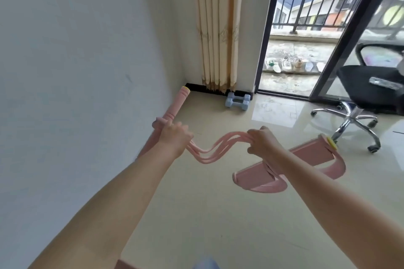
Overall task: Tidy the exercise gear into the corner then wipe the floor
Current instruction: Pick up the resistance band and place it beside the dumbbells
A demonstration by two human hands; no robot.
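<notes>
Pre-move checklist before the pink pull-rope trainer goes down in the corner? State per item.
1. Left hand grips the pink handle bar: ok.
2. Right hand holds the elastic cords near the foot pedals: ok.
3. Cords slack, not stretched between the hands: ok.
4. Floor spot in the corner left of the blue dumbbells: bare, ok.
5. Dumbbells already by the wall under the curtain: ok.
6. Office chair stands off to the right, out of the path: ok.
7. Cloth for the wipe: none in view, cannot tell.
</notes>
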